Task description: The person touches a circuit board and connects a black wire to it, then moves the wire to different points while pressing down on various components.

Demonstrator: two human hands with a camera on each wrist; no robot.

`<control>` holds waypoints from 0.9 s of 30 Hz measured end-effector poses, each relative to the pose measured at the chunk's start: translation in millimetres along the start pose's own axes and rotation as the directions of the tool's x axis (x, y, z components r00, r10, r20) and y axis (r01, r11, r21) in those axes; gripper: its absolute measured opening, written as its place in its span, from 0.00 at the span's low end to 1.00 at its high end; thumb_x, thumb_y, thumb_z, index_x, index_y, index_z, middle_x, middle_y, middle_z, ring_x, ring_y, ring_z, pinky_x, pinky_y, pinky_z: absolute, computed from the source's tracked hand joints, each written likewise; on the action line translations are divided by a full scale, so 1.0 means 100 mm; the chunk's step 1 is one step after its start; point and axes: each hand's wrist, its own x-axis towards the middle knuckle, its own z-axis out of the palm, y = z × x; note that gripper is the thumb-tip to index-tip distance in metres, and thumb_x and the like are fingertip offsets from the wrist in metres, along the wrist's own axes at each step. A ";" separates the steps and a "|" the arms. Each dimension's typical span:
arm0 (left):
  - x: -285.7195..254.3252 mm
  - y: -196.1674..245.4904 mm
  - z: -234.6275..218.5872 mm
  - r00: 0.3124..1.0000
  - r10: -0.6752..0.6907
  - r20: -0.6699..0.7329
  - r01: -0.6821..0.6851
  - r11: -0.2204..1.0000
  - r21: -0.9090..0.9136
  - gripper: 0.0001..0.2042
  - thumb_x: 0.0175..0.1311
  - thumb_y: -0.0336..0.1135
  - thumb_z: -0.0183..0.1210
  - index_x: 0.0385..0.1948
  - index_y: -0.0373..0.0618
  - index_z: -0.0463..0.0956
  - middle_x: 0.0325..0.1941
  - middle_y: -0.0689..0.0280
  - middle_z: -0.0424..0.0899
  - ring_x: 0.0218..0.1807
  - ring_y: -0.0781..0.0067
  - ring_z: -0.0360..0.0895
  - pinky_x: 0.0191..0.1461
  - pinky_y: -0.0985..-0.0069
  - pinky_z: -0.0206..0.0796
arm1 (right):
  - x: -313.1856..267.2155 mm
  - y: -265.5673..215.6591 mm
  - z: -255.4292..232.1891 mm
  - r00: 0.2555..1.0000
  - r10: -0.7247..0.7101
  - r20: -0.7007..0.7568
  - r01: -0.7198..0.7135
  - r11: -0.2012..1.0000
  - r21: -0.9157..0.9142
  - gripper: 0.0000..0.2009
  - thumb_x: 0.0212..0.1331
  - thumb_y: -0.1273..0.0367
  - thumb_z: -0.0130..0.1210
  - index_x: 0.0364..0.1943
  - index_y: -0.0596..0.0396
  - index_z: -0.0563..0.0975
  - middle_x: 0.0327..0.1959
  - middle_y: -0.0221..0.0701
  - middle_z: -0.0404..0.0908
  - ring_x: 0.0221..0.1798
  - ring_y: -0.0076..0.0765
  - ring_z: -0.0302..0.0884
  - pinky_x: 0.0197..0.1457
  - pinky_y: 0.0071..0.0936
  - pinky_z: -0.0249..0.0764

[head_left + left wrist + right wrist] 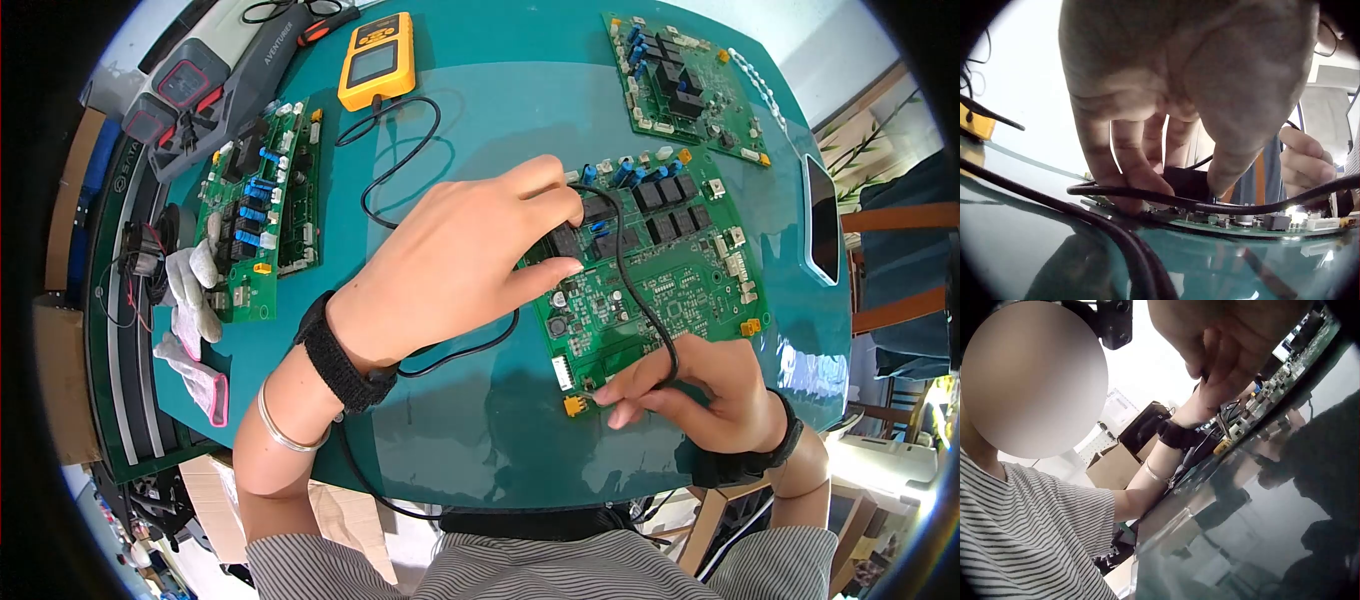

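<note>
A green circuit board [690, 285] with black relays, blue capacitors and white connectors lies on the table. My left hand [455, 245] reaches over its left side, thumb and fingers on opposite sides of a black relay [1186, 182]. Close to the board's near left corner, my right hand [715, 395] pinches the end of a black cable [623, 258]. A thin tip shows between its fingertips beside a yellow connector [575, 405]. The cable arcs over the board; in the left wrist view it passes in front of the left fingers.
A yellow handheld tester [405, 75] with a black lead stands at the back of the green table [480, 110]. More circuit boards [265, 215] lie at left and at back right [690, 90]. Gloves [190, 300] hang at the left edge; a phone [821, 220] lies at right.
</note>
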 end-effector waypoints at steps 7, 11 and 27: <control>0.00 0.00 0.01 1.000 0.008 -0.005 -0.008 1.000 0.010 0.15 0.61 0.32 0.70 0.47 0.42 0.76 0.46 0.62 0.76 0.31 0.60 0.80 0.34 0.68 0.73 | 0.01 -0.02 0.00 0.997 -0.054 0.049 0.057 0.996 -0.063 0.06 0.67 0.79 0.59 0.45 0.63 0.82 0.41 0.35 0.90 0.40 0.29 0.90 0.44 0.24 0.83; 0.00 0.00 0.00 1.000 -0.003 0.007 0.003 1.000 0.003 0.15 0.62 0.32 0.70 0.47 0.42 0.76 0.47 0.62 0.76 0.31 0.60 0.80 0.34 0.68 0.73 | -0.01 -0.01 -0.02 0.997 -0.070 0.033 0.072 0.995 -0.062 0.06 0.67 0.80 0.58 0.45 0.62 0.82 0.39 0.35 0.90 0.39 0.30 0.90 0.43 0.24 0.83; -0.02 0.10 -0.02 0.995 0.097 0.018 -0.098 0.984 0.146 0.14 0.59 0.37 0.69 0.37 0.40 0.73 0.40 0.60 0.75 0.37 0.49 0.78 0.38 0.58 0.70 | -0.03 -0.05 -0.07 0.991 -0.136 0.019 0.137 0.973 -0.187 0.10 0.65 0.80 0.59 0.48 0.64 0.82 0.35 0.36 0.87 0.35 0.30 0.89 0.38 0.26 0.81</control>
